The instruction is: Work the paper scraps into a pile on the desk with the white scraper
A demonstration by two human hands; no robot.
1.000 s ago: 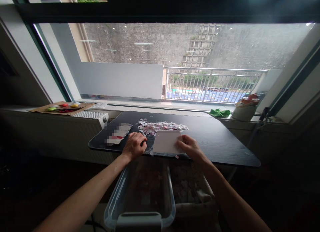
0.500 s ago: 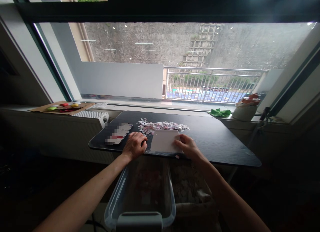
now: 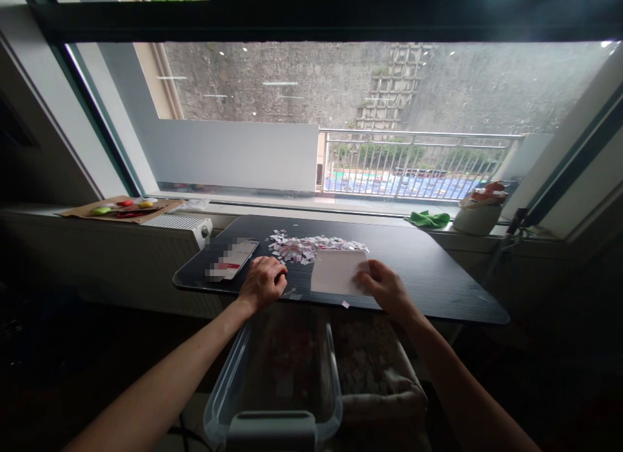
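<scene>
Right hand (image 3: 385,286) grasps white card (image 3: 335,271) by its right edge, thumb on the near side; fingertips slightly blurred, grip looks firm enough; card is over the near middle of black table (image 3: 433,270), in front of the right part of the scraps (image 3: 299,247); cannot tell whether card touches them.

Left hand (image 3: 263,282) is at the table's near edge, left of card and apart from it; fingers curled inward, back of hand up; cannot tell if it clenches anything, palm is hidden.

Scraps are small, white and pinkish, in a long loose heap across the table's middle; one stray scrap (image 3: 345,304) lies at the near edge, below card; phone (image 3: 239,260) lies just left of left hand, partly pixelated, screen up.

Clear bin (image 3: 335,390) is below the table edge, between the forearms; second bin (image 3: 413,390) is right beside it, dim, with pale scraps inside; green cloth (image 3: 428,219) and pale pot (image 3: 474,221) are on the sill at right; brown board (image 3: 80,211) with coloured bits is at far left, beside the radiator grille (image 3: 170,223).
</scene>
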